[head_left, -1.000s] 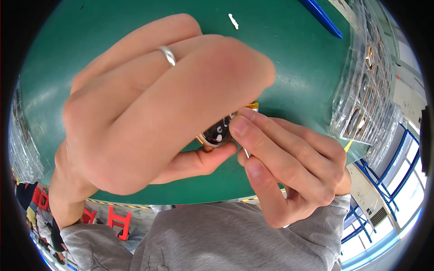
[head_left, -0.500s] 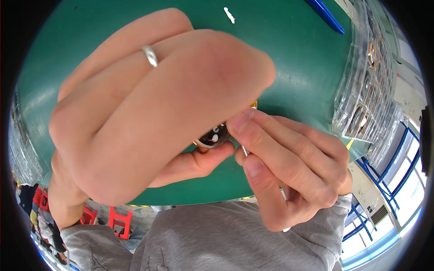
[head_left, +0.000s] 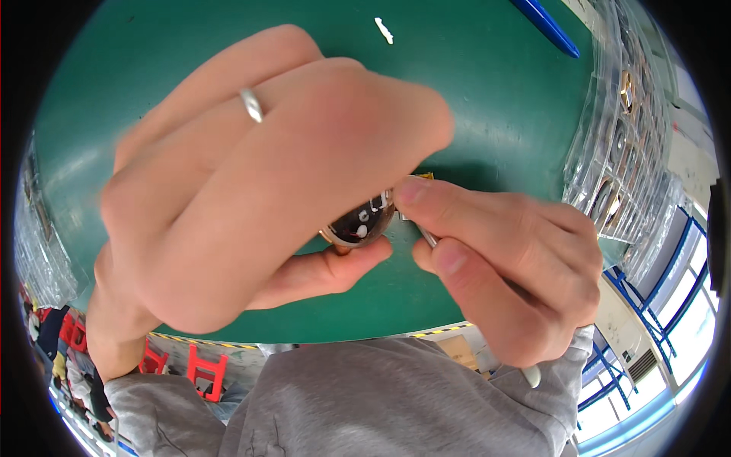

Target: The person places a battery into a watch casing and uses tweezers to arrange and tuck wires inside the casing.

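My left hand (head_left: 251, 190), with a silver ring on one finger, is closed around a small round watch-like case (head_left: 358, 227). Its inside is dark with white spots, and a gold-coloured rim shows at the lower left. The back of the hand hides much of the case. A small orange-yellow tab (head_left: 427, 176) peeks out at its upper right. Close on the right, my right hand (head_left: 510, 259) pinches a slim metal tool (head_left: 428, 238) between thumb and fingers. The tool's tip is beside the case; whether they touch I cannot tell. Its pale rounded end (head_left: 531, 376) sticks out below the palm.
The work surface is a green table mat (head_left: 487, 91). Clear plastic trays (head_left: 609, 175) holding round parts are stacked at the right, with more clear plastic (head_left: 46, 244) at the far left. A blue pen-like object (head_left: 547, 29) and a white scrap (head_left: 383, 30) lie at the back.
My right hand has shifted a little right with the tool, showing more of its shaft and pale end. My left hand has moved slightly, and more of the case's dark inside shows.
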The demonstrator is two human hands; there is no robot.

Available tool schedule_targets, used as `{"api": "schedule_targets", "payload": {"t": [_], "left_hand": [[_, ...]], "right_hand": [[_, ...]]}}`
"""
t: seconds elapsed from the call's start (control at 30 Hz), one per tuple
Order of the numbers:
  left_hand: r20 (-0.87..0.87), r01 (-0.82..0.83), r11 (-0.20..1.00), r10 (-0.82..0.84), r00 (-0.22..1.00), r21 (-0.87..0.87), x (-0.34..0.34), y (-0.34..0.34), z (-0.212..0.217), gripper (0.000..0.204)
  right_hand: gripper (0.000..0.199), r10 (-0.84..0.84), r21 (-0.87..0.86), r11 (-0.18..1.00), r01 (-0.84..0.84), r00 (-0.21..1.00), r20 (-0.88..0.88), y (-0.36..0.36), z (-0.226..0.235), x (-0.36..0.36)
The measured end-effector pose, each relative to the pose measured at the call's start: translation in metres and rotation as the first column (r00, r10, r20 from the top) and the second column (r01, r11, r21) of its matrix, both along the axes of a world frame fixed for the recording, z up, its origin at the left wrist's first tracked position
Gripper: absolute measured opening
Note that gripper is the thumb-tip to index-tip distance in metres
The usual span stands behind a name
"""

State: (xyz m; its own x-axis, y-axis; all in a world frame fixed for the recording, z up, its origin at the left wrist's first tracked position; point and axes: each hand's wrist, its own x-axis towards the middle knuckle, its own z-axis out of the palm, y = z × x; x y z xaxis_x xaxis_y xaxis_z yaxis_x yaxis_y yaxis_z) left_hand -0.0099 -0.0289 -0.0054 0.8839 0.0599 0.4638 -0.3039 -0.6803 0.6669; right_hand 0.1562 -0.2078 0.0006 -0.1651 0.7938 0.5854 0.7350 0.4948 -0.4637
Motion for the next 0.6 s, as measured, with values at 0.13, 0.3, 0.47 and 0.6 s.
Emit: {"api": "schedule_targets", "payload": {"t": [0.13, 0.3, 0.47, 0.6], "left_hand": [[-0.018, -0.001, 1.000, 0.001, 1.000, 0.005, 0.003, 0.001, 0.000, 0.065], [0.021, 0.001, 1.000, 0.000, 1.000, -0.024, 0.003, 0.003, -0.003, 0.063], [-0.010, 0.002, 0.999, -0.002, 1.000, 0.033, 0.003, 0.004, 0.004, 0.061], [-0.021, 0.001, 0.998, 0.000, 1.000, 0.057, 0.004, 0.003, 0.006, 0.059]], "right_hand": [[0.035, -0.043, -0.326, 0.945, -0.029, 0.976, -0.212, -0.002, 0.012, 0.012], [0.042, 0.041, -0.473, 0.865, -0.169, 0.962, -0.269, 0.002, 0.019, 0.020], [0.035, -0.045, -0.372, 0.919, -0.129, 0.905, -0.423, -0.004, 0.004, 0.018], [0.026, -0.064, -0.427, 0.896, -0.122, 0.917, -0.395, 0.002, 0.010, 0.023]]}}
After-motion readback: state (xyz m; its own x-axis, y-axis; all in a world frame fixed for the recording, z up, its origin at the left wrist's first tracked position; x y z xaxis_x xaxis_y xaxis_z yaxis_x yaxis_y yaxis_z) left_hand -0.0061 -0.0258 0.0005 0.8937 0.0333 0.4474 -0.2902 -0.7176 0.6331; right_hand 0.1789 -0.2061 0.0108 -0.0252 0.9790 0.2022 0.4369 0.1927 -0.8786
